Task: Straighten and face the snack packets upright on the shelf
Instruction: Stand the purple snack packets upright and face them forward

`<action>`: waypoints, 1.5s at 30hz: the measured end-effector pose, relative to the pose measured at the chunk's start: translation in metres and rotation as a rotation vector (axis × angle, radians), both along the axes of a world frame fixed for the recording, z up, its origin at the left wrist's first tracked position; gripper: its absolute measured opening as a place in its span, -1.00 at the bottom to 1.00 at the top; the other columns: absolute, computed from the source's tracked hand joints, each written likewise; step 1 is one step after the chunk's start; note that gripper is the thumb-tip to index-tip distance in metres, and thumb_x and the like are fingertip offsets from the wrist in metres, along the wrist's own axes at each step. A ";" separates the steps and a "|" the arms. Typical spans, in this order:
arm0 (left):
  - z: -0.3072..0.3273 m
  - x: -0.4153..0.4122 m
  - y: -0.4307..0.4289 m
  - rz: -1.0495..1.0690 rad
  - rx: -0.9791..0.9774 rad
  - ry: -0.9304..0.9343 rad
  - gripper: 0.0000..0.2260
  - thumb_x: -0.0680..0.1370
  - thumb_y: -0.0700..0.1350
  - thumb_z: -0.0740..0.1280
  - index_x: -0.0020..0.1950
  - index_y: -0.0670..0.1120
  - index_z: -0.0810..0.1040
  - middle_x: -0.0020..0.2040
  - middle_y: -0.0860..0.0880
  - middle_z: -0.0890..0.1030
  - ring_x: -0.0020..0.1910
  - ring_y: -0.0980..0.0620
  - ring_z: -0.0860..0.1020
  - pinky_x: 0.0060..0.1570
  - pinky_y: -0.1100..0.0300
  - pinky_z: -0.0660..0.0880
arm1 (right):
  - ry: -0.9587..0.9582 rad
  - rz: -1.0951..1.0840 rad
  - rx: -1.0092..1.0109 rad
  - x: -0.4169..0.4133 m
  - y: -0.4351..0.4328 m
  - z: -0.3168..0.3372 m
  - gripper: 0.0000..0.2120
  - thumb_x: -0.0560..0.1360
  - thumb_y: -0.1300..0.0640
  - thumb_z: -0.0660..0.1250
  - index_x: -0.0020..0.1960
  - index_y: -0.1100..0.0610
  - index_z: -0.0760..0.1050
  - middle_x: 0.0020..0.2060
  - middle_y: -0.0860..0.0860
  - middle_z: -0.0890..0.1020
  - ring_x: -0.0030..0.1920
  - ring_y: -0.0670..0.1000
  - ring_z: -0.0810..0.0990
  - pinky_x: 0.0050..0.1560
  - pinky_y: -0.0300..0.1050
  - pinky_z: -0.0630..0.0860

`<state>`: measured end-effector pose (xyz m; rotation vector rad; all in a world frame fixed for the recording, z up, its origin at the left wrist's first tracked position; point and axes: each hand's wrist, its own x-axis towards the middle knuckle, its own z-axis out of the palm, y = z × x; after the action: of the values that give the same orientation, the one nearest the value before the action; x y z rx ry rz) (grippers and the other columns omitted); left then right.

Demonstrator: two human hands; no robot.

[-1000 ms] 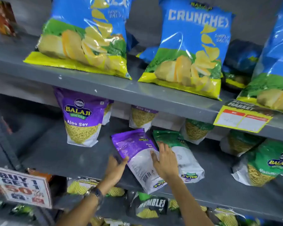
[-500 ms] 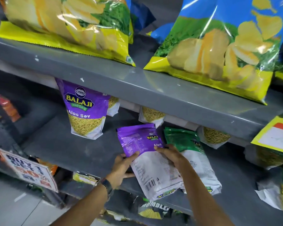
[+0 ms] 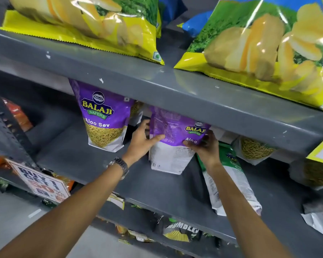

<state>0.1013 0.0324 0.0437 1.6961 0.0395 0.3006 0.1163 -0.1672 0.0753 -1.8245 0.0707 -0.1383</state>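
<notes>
A purple and white Aloo Sev packet (image 3: pixel 172 144) stands upright on the grey middle shelf (image 3: pixel 93 161), its printed back towards me. My left hand (image 3: pixel 141 141) grips its left edge and my right hand (image 3: pixel 205 147) grips its right edge. To its left another purple Aloo Sev packet (image 3: pixel 104 118) stands upright, front facing out. A green and white packet (image 3: pixel 231 185) lies flat on the shelf just right of my right forearm. More sev packets (image 3: pixel 254 149) stand further back on the right, partly hidden under the upper shelf.
The upper shelf edge (image 3: pixel 175 90) overhangs the held packet; large yellow crisp bags (image 3: pixel 93 25) lie on it. A "Buy 1 Get 1" sign (image 3: pixel 40 180) hangs at the lower left. Crumpled packets (image 3: pixel 319 175) sit at the far right, and a dark bag (image 3: pixel 179 231) lies below.
Both hands have lifted the purple packet from lying flat to standing upright and moved it back under the upper shelf. The camera has moved closer.
</notes>
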 end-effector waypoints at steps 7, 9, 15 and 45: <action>-0.016 0.006 0.001 -0.007 0.010 -0.020 -0.42 0.39 -0.15 0.48 0.32 -0.21 0.32 0.16 -0.12 0.56 0.01 0.11 0.56 -0.10 0.44 0.51 | 0.031 0.115 0.095 0.001 -0.012 -0.009 -0.45 0.17 0.31 0.58 0.11 0.18 0.48 0.08 0.23 0.65 -0.01 0.08 0.65 0.03 -0.03 0.60; -0.015 0.001 -0.005 0.026 -0.038 -0.060 -0.40 0.39 -0.17 0.48 0.34 -0.19 0.29 0.22 -0.15 0.52 0.07 0.12 0.55 0.02 0.34 0.52 | 0.016 0.134 0.154 0.003 -0.018 -0.005 -0.45 0.23 0.37 0.53 0.17 0.31 0.42 0.15 0.37 0.57 0.13 0.28 0.59 0.20 0.18 0.53; -0.055 -0.050 -0.058 0.349 -0.070 -0.168 -0.47 0.36 0.10 0.45 0.25 0.08 0.33 0.12 0.09 0.42 0.10 0.10 0.49 0.12 0.01 0.51 | -0.043 0.155 0.244 0.006 -0.025 -0.003 -0.59 0.33 0.46 0.41 0.14 0.44 0.40 0.01 0.36 0.61 0.03 0.16 0.59 0.13 0.03 0.56; -0.071 -0.009 0.006 -0.212 0.104 0.046 0.12 0.11 0.19 0.55 0.52 0.02 0.01 0.45 0.02 0.33 0.42 0.12 0.32 0.44 -0.05 0.27 | -0.003 0.101 0.182 0.004 0.003 0.008 -0.28 0.31 0.38 0.48 0.38 0.17 0.26 0.33 0.19 0.43 0.32 0.07 0.43 0.28 -0.08 0.44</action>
<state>0.0923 0.0389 -0.0274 1.7928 -0.1231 0.1070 0.1206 -0.1644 0.0830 -1.6428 -0.0112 -0.0608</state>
